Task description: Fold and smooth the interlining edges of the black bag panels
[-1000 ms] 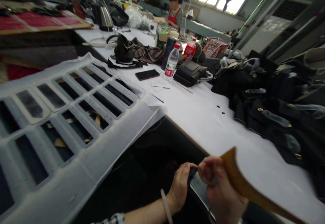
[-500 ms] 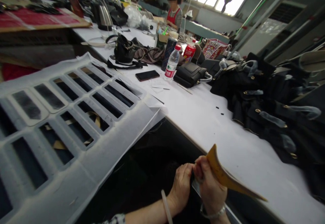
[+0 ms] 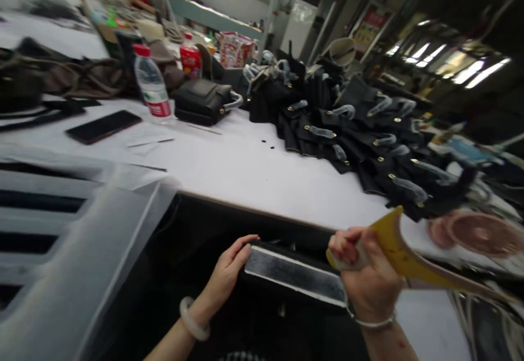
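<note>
My left hand (image 3: 231, 268), with a pale bangle on the wrist, grips the left end of a long black piece (image 3: 297, 276) whose grey face has white edges. The thumb lies on its top corner. At the other end of that piece, my right hand (image 3: 368, 274) is closed round the light handle of a yellow tool (image 3: 395, 244) with a wide, curved, flared head that tapers to the right. Its exact kind I cannot make out. Below the black piece everything is dark, so its underside is hidden.
A white worktable (image 3: 229, 164) runs behind my hands. On it are a phone (image 3: 104, 126), a water bottle (image 3: 153, 85), a black bag (image 3: 202, 99) and a heap of black bag parts (image 3: 347, 132). A pink fan (image 3: 478, 233) stands right; a white slotted sheet (image 3: 118, 230) lies left.
The view has turned to the right. My hands, close together before, are now apart. The black piece with the grey face has come into sight between them, and the yellow tool remains in my right hand.
</note>
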Demonstrator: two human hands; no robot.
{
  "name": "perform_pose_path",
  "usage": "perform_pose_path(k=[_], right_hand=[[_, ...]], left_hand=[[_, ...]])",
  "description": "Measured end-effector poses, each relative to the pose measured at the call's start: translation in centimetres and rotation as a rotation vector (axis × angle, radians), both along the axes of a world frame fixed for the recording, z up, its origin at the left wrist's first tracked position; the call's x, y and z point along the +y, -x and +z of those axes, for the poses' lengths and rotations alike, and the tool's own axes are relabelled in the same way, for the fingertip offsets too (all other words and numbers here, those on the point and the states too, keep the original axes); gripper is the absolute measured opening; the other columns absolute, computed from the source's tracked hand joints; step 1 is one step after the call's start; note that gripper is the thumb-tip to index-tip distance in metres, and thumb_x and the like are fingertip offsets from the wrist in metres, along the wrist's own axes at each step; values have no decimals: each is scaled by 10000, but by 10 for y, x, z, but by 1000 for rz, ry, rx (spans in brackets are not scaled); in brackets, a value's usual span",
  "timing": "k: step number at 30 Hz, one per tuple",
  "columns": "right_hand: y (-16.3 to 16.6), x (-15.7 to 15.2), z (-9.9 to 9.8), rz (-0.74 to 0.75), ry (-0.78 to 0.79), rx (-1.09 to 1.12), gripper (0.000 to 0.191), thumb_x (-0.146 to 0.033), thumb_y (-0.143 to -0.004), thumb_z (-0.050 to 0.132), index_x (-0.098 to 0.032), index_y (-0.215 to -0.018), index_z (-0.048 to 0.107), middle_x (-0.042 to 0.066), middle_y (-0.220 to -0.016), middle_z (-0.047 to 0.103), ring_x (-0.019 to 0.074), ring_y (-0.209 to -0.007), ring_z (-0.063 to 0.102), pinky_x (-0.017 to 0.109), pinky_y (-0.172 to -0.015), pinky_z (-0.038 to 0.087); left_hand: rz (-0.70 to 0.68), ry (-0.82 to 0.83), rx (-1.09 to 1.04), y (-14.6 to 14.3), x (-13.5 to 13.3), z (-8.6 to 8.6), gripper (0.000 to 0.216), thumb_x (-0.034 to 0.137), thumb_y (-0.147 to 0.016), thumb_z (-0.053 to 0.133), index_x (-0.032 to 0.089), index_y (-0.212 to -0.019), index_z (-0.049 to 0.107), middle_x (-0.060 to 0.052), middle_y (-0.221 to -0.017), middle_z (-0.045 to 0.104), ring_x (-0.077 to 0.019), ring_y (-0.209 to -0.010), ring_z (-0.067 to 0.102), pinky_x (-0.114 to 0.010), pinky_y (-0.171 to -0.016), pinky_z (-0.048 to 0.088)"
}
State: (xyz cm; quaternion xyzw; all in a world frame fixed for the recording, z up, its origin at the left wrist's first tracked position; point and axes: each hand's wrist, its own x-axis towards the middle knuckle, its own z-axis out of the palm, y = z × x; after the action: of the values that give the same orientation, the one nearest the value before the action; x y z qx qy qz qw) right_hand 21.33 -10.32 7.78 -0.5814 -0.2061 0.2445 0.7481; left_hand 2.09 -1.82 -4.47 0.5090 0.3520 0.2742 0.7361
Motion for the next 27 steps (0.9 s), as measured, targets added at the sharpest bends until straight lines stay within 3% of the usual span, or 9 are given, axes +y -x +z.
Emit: perform_pose_path(k=[3, 7, 14, 17, 20, 24, 27], right_hand=[[-37, -48, 12, -165, -16, -7, 330, -482, -732, 741, -198, -636, 603, -68, -460, 315, 94, -463, 328, 256, -497, 312], [-44, -81, -3, -254, -12, -5, 308, -457, -780, 706, -197, -653, 602, -60, -482, 329, 100, -467, 332, 260, -485, 314], [-27, -71, -55, -285, -3, 7, 403, -486, -825, 705, -187, -610, 541, -64, -500, 334, 90, -469, 335, 251, -469, 257], [-29, -76, -52, -264, -26, 9, 324, -444, -842, 692, -190, -675, 581, -67, -506, 335, 91, -470, 339, 255, -478, 270], [-29, -84, -46, -263, -79, -22, 364, -492, -883, 624, -198, -675, 568, -62, -536, 325, 98, -500, 350, 267, -512, 315], [-23, -87, -56, -245, -63, -21, 434, -457, -890, 652, -191, -591, 484, -56, -538, 322, 97, -500, 336, 262, -488, 272], [-21, -89, -58, -237, -78, -15, 369, -422, -927, 600, -194, -647, 525, -58, -550, 313, 98, -501, 329, 266, -494, 276]], left_hand=[[-26, -15, 42, -2, 1, -6, 422, 488, -960, 469, 228, -1254, 624, -41, -1282, 673, -262, -1176, 593, -321, -980, 437], [-28, -40, 79, -6, -2, -9, 432, 513, -958, 450, 226, -1237, 612, -41, -1263, 676, -257, -1096, 620, -302, -883, 466], [-5, -92, 156, -10, -2, -1, 436, 529, -947, 441, 218, -1194, 621, -34, -1180, 700, -252, -1033, 632, -297, -838, 463], [0, -113, 183, -10, -2, -2, 433, 537, -945, 443, 221, -1179, 625, -31, -1191, 697, -257, -1079, 616, -302, -870, 453], [-2, -136, 196, -10, -1, -3, 425, 531, -948, 435, 229, -1177, 625, -29, -1217, 689, -262, -1123, 607, -318, -935, 436], [9, -173, 210, -11, -1, 1, 429, 536, -942, 432, 221, -1152, 635, -39, -1188, 699, -274, -1102, 620, -340, -938, 451], [9, -183, 229, -10, -1, 2, 439, 550, -932, 439, 221, -1144, 638, -41, -1179, 705, -283, -1108, 619, -346, -928, 463]])
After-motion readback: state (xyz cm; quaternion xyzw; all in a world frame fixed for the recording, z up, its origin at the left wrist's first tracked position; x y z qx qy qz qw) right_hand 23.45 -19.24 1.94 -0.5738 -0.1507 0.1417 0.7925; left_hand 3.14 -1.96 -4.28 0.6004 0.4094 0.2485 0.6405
